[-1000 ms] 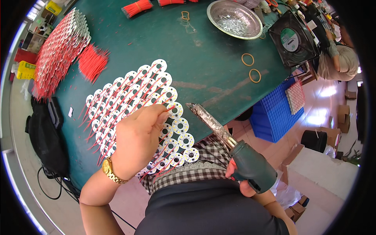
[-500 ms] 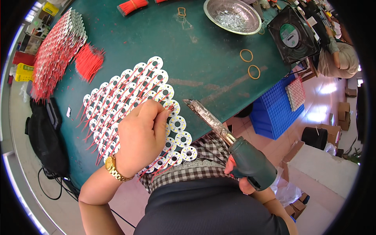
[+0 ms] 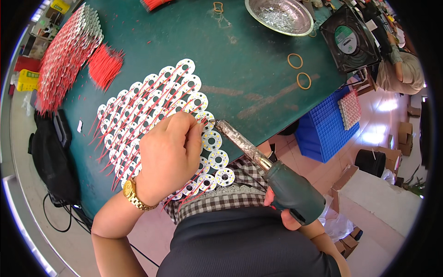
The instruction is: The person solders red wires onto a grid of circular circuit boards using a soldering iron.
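Note:
A panel of round white LED boards (image 3: 211, 141) lies on the green table, rows of thin red wires slanting across it. My left hand (image 3: 168, 154), with a gold watch at the wrist, is closed in a pinch above the panel. A short red wire (image 3: 204, 121) shows at its fingertips, over a board on the right edge. In my right hand (image 3: 290, 219) is a soldering iron (image 3: 295, 191) with a dark green handle. Its worn metal tip points up-left, right beside that board and the left fingertips; whether it touches is too small to tell. The handle hides most of my right hand.
Left of the panel lie a bundle of red wires (image 3: 105, 67) and a tall stack of wired boards (image 3: 69, 57). A metal bowl of silvery scraps (image 3: 279, 17), two rubber bands (image 3: 303, 81) and a black fan (image 3: 349, 39) are to the right. A blue crate (image 3: 323, 129) stands past the table edge.
The iron's tip has moved slightly left and up, closing in on the board beside my left fingertips. My left hand keeps its pinch; the view has shifted a little.

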Tool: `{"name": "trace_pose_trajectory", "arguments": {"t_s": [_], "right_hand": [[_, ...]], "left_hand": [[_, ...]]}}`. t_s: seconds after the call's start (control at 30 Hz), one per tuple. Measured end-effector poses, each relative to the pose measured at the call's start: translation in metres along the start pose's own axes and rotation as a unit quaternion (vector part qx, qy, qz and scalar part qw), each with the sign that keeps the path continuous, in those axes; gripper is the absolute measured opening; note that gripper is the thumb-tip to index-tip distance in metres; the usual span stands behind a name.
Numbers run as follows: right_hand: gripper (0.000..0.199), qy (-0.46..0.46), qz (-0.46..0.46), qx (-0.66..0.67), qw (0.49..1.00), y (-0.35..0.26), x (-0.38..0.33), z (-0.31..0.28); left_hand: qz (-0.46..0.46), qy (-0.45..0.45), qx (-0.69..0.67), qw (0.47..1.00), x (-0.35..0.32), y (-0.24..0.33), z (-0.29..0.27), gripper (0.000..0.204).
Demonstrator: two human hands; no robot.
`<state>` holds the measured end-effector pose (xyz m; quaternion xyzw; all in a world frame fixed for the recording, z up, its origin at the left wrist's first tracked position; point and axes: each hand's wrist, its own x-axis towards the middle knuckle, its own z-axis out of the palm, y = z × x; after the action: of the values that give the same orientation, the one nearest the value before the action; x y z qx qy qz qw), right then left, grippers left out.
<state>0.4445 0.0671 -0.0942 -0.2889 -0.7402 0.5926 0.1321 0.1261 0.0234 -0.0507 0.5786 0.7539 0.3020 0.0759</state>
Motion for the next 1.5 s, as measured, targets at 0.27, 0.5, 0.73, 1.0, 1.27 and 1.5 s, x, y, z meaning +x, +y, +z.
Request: {"name": "trace_pose_trajectory", "arguments": {"t_s": [0.27,0.5,0.73,1.0,1.27,1.5], "right_hand": [[0.066,-0.053,-0.014,-0.118,0.992,-0.011,0.006,-0.006],[0.068,-0.035,-0.038,-0.156,0.986,-0.010,0.005,-0.006],[0.037,0.133,-0.078,0.156,0.976,-0.005,0.008,0.018],[0.040,0.012,-0.051,-0.056,0.997,-0.037,0.013,-0.011],[0.029,0.009,0.028,-0.076,0.997,-0.032,0.007,-0.006],[0.036,-0.019,0.006,-0.045,0.999,-0.024,0.006,-0.009]], "left_hand": [[0.007,0.003,-0.003,1.000,0.001,0.001,0.000,0.008],[0.017,0.010,0.005,1.000,0.001,0.000,0.000,0.008],[-0.010,-0.032,0.004,0.999,0.002,0.002,-0.005,0.010],[-0.047,-0.116,-0.087,0.988,-0.007,0.007,-0.030,0.008],[-0.002,-0.116,-0.005,0.993,-0.007,0.008,-0.022,0.016],[0.017,-0.112,0.000,0.994,-0.008,0.005,-0.021,0.019]]}}
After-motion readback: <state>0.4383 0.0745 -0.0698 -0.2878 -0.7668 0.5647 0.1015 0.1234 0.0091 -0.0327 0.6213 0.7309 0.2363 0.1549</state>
